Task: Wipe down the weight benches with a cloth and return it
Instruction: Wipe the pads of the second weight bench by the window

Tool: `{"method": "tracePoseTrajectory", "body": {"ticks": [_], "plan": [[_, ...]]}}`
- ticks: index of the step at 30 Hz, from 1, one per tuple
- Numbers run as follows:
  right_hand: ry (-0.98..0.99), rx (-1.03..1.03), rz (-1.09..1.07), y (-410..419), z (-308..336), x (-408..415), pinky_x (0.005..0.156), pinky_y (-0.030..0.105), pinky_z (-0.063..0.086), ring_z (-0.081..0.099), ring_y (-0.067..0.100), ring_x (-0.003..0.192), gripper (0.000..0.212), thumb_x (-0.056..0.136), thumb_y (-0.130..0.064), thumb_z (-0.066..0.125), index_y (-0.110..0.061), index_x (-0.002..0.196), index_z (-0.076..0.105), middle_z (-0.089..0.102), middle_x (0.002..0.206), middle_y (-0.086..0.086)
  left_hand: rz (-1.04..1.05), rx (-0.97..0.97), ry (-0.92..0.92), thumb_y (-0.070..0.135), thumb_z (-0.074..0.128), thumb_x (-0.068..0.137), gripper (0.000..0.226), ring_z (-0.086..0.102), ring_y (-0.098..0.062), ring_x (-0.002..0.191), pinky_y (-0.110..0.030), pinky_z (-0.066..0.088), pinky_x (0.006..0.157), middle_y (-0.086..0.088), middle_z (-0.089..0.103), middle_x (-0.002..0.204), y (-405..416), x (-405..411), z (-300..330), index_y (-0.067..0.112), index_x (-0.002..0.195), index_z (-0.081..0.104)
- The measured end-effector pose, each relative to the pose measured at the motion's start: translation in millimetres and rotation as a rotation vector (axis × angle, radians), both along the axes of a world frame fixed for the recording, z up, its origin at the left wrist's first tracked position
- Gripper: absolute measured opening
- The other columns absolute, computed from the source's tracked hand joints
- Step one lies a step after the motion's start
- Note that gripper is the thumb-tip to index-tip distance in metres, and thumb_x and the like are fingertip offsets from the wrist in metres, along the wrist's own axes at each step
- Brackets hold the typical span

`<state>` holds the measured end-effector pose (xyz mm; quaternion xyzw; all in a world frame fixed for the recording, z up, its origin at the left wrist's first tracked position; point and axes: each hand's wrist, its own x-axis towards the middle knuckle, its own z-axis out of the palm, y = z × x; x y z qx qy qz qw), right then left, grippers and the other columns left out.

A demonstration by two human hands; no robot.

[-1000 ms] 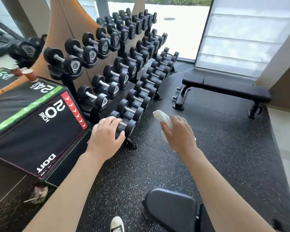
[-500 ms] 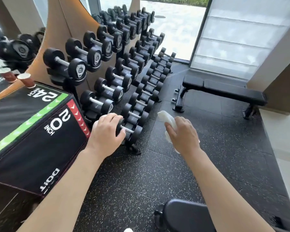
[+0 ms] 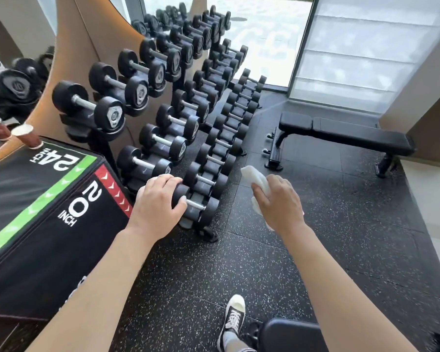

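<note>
Head cam: weight bench (image 3: 346, 134) stands by window wall, ahead-right of both hands, long axis running left-right, well apart from them. R hand (image 3: 277, 201), the nearer, grips white cloth (image 3: 255, 180) w/ curled fingers. L hand (image 3: 158, 201) curls over a dumbbell (image 3: 196, 204) at rack's near end.

left hand (image 3: 158, 201) curled, right hand (image 3: 277, 201) gripping
</note>
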<state>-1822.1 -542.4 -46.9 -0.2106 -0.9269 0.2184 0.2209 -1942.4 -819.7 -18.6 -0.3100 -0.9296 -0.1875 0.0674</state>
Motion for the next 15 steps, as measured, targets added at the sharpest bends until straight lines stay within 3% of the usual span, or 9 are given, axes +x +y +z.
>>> {"method": "tracePoseTrajectory", "body": {"ticks": [15], "plan": [[0.029, -0.114, -0.11, 166.3, -21.0, -102.1, 0.065, 0.033, 0.034, 0.051, 0.02, 0.078, 0.029, 0.104, -0.044, 0.052, -0.019, 0.089, 0.05, 0.056, 0.084, -0.002, -0.12, -0.085, 0.023, 0.03, 0.064, 0.097, 0.049, 0.046, -0.028, 0.139, -0.052, 0.041, 0.114, -0.009, 0.057, 0.145, 196.0, -128.2, 13.5, 0.011, 0.142, 0.06]]}}
